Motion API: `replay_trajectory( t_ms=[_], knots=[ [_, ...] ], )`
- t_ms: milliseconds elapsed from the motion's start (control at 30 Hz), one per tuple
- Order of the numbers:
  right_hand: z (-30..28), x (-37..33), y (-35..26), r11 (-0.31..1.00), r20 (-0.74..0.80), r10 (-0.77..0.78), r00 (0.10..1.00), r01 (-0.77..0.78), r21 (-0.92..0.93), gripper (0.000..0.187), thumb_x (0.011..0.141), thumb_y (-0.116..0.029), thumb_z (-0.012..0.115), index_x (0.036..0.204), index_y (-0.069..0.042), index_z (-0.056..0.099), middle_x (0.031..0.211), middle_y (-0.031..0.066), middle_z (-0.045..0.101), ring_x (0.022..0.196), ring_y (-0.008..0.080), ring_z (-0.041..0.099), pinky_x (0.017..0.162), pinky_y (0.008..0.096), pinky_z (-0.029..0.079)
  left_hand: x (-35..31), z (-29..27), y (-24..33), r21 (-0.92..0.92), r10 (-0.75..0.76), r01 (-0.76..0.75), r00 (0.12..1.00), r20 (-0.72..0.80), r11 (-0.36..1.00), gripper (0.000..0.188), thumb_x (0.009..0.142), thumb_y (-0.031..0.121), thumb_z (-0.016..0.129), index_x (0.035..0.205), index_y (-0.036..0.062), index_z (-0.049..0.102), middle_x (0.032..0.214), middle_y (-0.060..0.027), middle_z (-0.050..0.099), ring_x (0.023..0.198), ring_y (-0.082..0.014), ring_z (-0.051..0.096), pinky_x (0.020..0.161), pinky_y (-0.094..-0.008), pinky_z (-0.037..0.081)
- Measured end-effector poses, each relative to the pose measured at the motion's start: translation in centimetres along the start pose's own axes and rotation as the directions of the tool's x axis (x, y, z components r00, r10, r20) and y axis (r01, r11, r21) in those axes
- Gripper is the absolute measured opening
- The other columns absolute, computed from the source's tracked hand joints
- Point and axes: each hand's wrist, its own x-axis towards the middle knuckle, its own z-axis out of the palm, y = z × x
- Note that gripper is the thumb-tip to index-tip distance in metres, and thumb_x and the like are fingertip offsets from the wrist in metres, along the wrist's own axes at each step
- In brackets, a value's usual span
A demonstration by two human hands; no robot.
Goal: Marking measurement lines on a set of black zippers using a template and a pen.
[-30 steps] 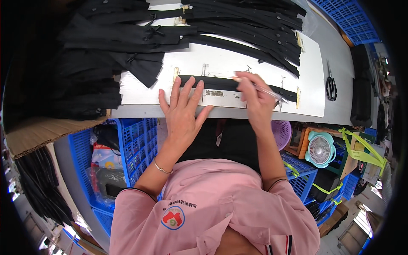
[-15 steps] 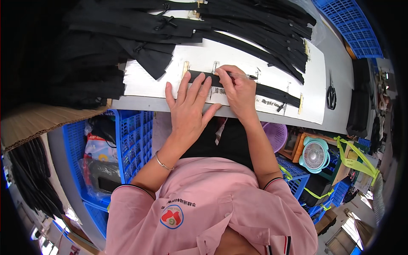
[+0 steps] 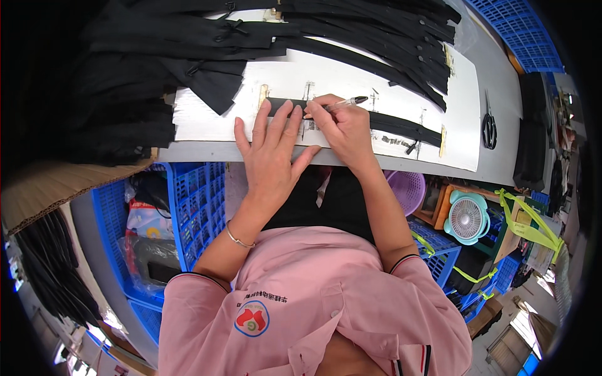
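Observation:
A long black zipper point(image 3: 401, 127) lies along the near part of a white board point(image 3: 463, 141), its pull point(image 3: 411, 148) hanging off toward the right end. My left hand point(image 3: 271, 153) rests flat on the zipper's left part, fingers stretched and spread. Just right of it, my right hand point(image 3: 348, 138) grips a pen point(image 3: 343, 104) with a clear barrel and dark end. The pen's tip is hidden by my fingers, close to the zipper and a dark mark on the board. Tape pieces point(image 3: 443, 141) and drawn lines stand at intervals along the board.
Piles of black zippers point(image 3: 370, 47) cover the far part of the board, with black strips point(image 3: 125, 81) heaped at left. Black scissors point(image 3: 489, 130) lie on the grey table point(image 3: 505, 150). Below are blue crates point(image 3: 197, 207), a purple basket point(image 3: 406, 191) and a small fan point(image 3: 467, 218).
The pen has tilted, its rear end now pointing up and away instead of sideways to the right. My right hand has shifted slightly left; my left hand stays flat on the zipper.

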Motion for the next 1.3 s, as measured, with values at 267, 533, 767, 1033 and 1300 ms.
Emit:
replay_trajectory(
  t_ms=[267,533,767,1033,1300],
  knots=[
    [-0.4,-0.1,-0.2,0.997,0.064,-0.023,0.998,0.028,-0.066,0.020,0.097,-0.011,0.067,0.088,0.005,0.075,0.084,0.0095,0.076,0.071,0.0133,0.070,0.063,0.0263,0.052,0.1,-0.1,0.1,0.018,0.006,-0.006,0.999,0.032,1.000,0.064,0.086,0.040,0.079,0.140,0.0096,0.064,0.147,-0.0055,0.057,0.147,-0.0321,0.040,0.120,-0.0638,0.012],
    [-6.7,-2.4,0.5,0.986,-0.337,0.164,0.927,-0.156,0.051,0.017,0.098,-0.012,0.066,0.093,0.001,0.075,0.075,0.0055,0.072,0.062,0.0069,0.059,0.059,0.0236,0.046,0.0,-0.1,0.1,0.036,0.003,-0.005,0.998,0.065,0.999,0.067,0.087,0.039,0.081,0.143,0.0093,0.061,0.149,-0.0068,0.055,0.149,-0.0337,0.038,0.120,-0.0643,0.011],
    [-7.9,-2.7,2.1,0.967,-0.311,0.232,0.922,-0.253,-0.028,0.022,0.103,-0.014,0.063,0.096,0.003,0.075,0.080,0.0020,0.070,0.069,0.0053,0.057,0.064,0.0228,0.045,0.3,-0.4,1.1,0.048,-0.020,0.016,0.996,0.092,0.999,0.073,0.087,0.041,0.079,0.149,0.0088,0.055,0.155,-0.0105,0.050,0.151,-0.0360,0.035,0.121,-0.0658,0.008],
    [-7.5,-2.7,2.5,0.978,-0.302,0.168,0.938,-0.198,-0.072,0.021,0.101,-0.013,0.065,0.093,0.004,0.074,0.084,0.0042,0.073,0.068,0.0066,0.060,0.063,0.0235,0.046,0.8,1.8,5.7,-0.196,0.142,-0.097,0.962,0.232,0.976,0.076,0.090,0.039,0.077,0.154,0.0097,0.049,0.162,-0.0117,0.043,0.153,-0.0312,0.033,0.125,-0.0589,0.005],
    [-7.8,-3.1,2.9,0.985,-0.278,0.149,0.949,-0.167,-0.041,0.020,0.100,-0.011,0.065,0.091,0.004,0.074,0.080,0.0059,0.073,0.067,0.0082,0.064,0.062,0.0240,0.048,0.7,2.5,5.7,-0.150,0.149,-0.119,0.967,0.207,0.981,0.071,0.089,0.036,0.077,0.149,0.0057,0.053,0.157,-0.0131,0.047,0.150,-0.0327,0.037,0.123,-0.0640,0.006]
  ],
)
